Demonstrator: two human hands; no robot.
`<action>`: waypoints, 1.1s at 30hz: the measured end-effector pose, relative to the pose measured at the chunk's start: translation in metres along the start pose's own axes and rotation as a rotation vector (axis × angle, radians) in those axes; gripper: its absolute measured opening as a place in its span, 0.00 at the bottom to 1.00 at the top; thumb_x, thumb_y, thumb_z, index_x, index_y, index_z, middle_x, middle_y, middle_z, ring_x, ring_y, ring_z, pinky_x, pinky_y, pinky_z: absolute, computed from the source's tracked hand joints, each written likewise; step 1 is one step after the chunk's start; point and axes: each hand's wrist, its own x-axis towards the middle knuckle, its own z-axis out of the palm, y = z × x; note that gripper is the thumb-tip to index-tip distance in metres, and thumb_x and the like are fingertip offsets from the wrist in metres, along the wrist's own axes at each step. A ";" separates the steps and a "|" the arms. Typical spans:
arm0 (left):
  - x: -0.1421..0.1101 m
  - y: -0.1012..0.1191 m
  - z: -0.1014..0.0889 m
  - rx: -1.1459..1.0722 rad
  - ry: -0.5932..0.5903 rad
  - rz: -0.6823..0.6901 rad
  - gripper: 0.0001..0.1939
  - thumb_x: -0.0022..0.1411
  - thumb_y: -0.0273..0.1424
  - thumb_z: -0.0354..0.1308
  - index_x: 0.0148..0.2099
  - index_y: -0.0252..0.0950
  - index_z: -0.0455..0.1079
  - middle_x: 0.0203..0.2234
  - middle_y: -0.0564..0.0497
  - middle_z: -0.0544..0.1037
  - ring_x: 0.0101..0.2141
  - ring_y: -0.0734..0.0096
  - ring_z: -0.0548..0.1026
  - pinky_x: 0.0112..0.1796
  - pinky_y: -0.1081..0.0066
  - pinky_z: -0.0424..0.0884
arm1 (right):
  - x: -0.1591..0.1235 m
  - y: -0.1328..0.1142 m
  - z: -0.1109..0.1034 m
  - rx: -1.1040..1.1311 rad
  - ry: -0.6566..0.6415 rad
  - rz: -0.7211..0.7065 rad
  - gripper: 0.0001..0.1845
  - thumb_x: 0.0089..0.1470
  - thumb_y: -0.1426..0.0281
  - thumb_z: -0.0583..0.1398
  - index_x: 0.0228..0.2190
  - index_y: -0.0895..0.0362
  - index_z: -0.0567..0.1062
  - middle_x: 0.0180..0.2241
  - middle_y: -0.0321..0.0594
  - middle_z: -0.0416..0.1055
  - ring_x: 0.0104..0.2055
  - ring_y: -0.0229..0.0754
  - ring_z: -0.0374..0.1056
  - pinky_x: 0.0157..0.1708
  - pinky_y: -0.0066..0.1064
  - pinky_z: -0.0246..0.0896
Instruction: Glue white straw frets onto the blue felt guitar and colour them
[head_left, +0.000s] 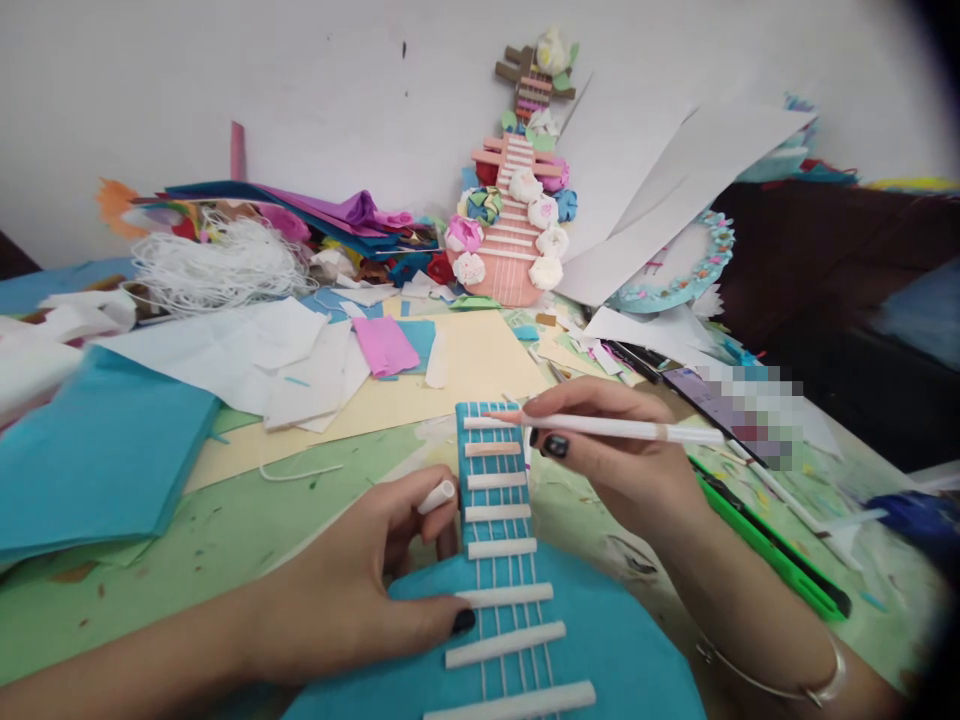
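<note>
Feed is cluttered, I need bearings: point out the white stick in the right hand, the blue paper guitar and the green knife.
white stick (615, 428), head view, mid-shaft.
blue paper guitar (615, 650), head view, bare body right of the strings.
green knife (772, 555), head view, middle of handle.

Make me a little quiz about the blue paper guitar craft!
1. True or false: the left hand presses on the blue paper guitar.
2. What does the right hand hold? A) thin white stick B) green scissors C) red glue bottle
3. Fill in: the finished guitar against the white wall is ____ in colour.

Key: 1 true; 2 A; 3 pink, the pink flowered paper guitar.
</note>
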 end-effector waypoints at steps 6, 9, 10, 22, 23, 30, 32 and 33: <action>-0.002 0.002 0.000 0.031 0.005 0.017 0.19 0.57 0.32 0.61 0.31 0.40 0.49 0.29 0.58 0.56 0.32 0.74 0.60 0.35 0.70 0.66 | -0.007 0.002 0.010 -0.100 0.042 0.006 0.07 0.52 0.68 0.66 0.28 0.55 0.73 0.24 0.36 0.72 0.24 0.35 0.65 0.22 0.27 0.57; 0.000 0.002 0.001 0.030 0.012 0.027 0.19 0.57 0.31 0.61 0.31 0.40 0.49 0.29 0.58 0.57 0.34 0.74 0.61 0.35 0.70 0.66 | -0.007 0.001 0.011 -0.118 0.034 -0.035 0.09 0.53 0.68 0.65 0.26 0.55 0.70 0.25 0.36 0.71 0.26 0.37 0.64 0.24 0.29 0.57; 0.000 0.002 0.001 0.031 0.012 0.034 0.19 0.57 0.31 0.61 0.31 0.40 0.49 0.29 0.58 0.57 0.34 0.74 0.61 0.36 0.70 0.66 | -0.007 0.001 0.011 -0.123 0.023 -0.047 0.09 0.53 0.68 0.65 0.26 0.55 0.70 0.26 0.36 0.70 0.27 0.37 0.65 0.25 0.30 0.57; -0.002 0.000 0.001 0.016 0.009 0.035 0.20 0.57 0.31 0.62 0.31 0.40 0.49 0.29 0.58 0.56 0.33 0.75 0.60 0.35 0.70 0.66 | -0.009 0.000 0.014 -0.243 0.029 -0.066 0.08 0.52 0.74 0.62 0.25 0.55 0.68 0.24 0.34 0.67 0.27 0.37 0.60 0.26 0.31 0.53; -0.002 0.000 0.001 0.021 0.011 0.032 0.20 0.56 0.31 0.62 0.31 0.40 0.49 0.29 0.58 0.56 0.33 0.74 0.60 0.35 0.71 0.66 | -0.009 0.001 0.013 -0.241 0.037 -0.077 0.09 0.51 0.75 0.62 0.25 0.55 0.67 0.24 0.34 0.66 0.26 0.36 0.59 0.25 0.31 0.52; 0.000 0.000 0.000 0.000 -0.004 0.019 0.20 0.56 0.30 0.62 0.31 0.40 0.49 0.29 0.58 0.57 0.34 0.74 0.62 0.36 0.71 0.67 | -0.009 0.004 0.007 -0.208 0.099 -0.152 0.10 0.49 0.79 0.62 0.23 0.55 0.67 0.20 0.31 0.62 0.23 0.35 0.55 0.23 0.30 0.49; 0.000 -0.001 0.000 0.011 0.009 0.025 0.19 0.56 0.31 0.62 0.31 0.40 0.49 0.30 0.57 0.57 0.35 0.73 0.63 0.37 0.70 0.67 | -0.009 0.003 0.009 -0.218 0.074 -0.133 0.08 0.50 0.77 0.63 0.25 0.55 0.69 0.22 0.33 0.66 0.25 0.36 0.59 0.24 0.31 0.51; 0.000 -0.002 0.000 0.014 0.011 0.028 0.19 0.56 0.31 0.62 0.31 0.40 0.50 0.30 0.57 0.57 0.35 0.73 0.63 0.37 0.70 0.67 | -0.010 0.003 0.009 -0.228 0.065 -0.116 0.08 0.50 0.76 0.63 0.25 0.55 0.69 0.23 0.34 0.68 0.26 0.37 0.60 0.24 0.31 0.53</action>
